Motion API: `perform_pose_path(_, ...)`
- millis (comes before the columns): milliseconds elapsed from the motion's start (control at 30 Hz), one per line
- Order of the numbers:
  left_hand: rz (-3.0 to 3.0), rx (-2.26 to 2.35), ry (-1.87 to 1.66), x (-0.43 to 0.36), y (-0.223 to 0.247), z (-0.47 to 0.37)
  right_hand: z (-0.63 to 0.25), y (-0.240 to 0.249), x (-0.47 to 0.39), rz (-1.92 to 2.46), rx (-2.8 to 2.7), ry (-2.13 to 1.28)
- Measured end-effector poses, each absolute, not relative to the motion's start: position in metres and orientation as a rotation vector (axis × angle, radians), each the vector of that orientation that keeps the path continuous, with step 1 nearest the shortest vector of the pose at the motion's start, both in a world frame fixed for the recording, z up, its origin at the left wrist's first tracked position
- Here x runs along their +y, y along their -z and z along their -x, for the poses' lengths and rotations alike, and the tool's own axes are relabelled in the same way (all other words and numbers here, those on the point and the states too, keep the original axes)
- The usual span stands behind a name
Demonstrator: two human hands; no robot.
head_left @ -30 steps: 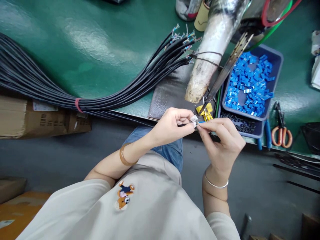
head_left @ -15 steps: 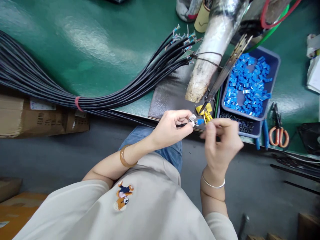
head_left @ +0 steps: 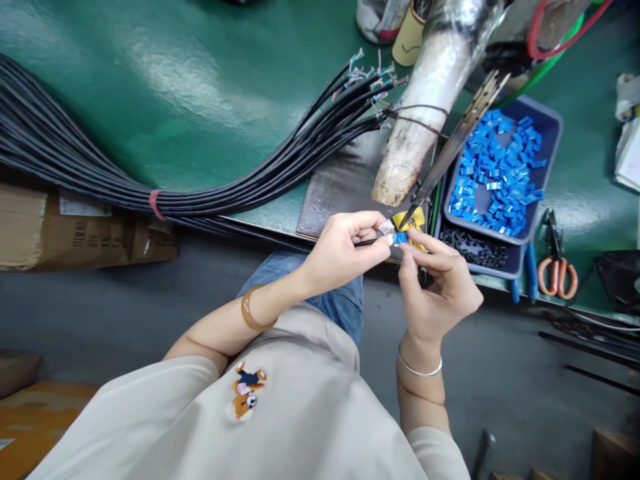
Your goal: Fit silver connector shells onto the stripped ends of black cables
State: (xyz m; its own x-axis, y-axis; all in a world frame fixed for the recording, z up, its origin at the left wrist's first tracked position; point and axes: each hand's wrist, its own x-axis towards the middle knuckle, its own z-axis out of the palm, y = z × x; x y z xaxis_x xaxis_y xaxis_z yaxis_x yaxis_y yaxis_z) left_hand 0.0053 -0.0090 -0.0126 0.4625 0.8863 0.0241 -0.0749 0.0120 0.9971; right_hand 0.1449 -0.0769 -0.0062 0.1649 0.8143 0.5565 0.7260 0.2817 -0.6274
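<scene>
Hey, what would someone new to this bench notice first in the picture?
Probably the thick bundle of black cables curving in from the left, tied with a red band. Next, the bright blue pieces heaped in the tray on the right. Between them, the left hand grips a black cable tipped with a blue piece, the right hand close beside it.

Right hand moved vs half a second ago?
Yes: the right hand shifted slightly left, away from the orange-handled tool, towards the left hand.
</scene>
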Motion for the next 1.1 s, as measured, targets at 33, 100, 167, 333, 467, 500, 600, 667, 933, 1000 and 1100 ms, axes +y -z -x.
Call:
perform_pose_path(33, -1.359, 0.806, -0.9, -0.008, 0.013, -0.006, -0.144, 0.006, -0.076, 1.455, -1.581, -0.103)
perform_pose_path(100, -1.369, 0.826, -0.926, -0.008, 0.013, -0.009, -0.143, 0.005, -0.073, 1.444, -1.562, -0.085)
perform_pose_path(167, -1.374, 0.847, -0.951, -0.007, 0.014, -0.01, -0.142, 0.005, -0.071, 1.434, -1.535, -0.09)
perform_pose_path(333, -1.384, 0.873, -0.948, -0.006, 0.014, -0.012, -0.141, 0.002, -0.068, 1.444, -1.544, -0.096)
perform_pose_path(467, -1.378, 0.873, -0.949, -0.006, 0.012, -0.012, -0.143, 0.0, -0.068, 1.466, -1.57, -0.067)
perform_pose_path(500, -1.372, 0.868, -0.946, -0.006, 0.012, -0.011, -0.143, -0.001, -0.067, 1.472, -1.573, -0.061)
perform_pose_path(600, -1.354, 0.856, -0.929, -0.005, 0.012, -0.011, -0.144, -0.001, -0.067, 1.471, -1.582, -0.056)
perform_pose_path(667, -1.342, 0.855, -0.925, -0.004, 0.013, -0.011, -0.144, -0.001, -0.067, 1.456, -1.578, -0.076)
perform_pose_path(933, -1.324, 0.851, -0.943, -0.004, 0.014, -0.012, -0.143, -0.002, -0.066, 1.47, -1.58, -0.076)
perform_pose_path(1000, -1.322, 0.853, -0.947, -0.004, 0.013, -0.012, -0.143, -0.003, -0.065, 1.46, -1.576, -0.067)
perform_pose_path(1100, -1.322, 0.868, -0.956, -0.003, 0.012, -0.011, -0.143, -0.004, -0.064, 1.468, -1.583, -0.068)
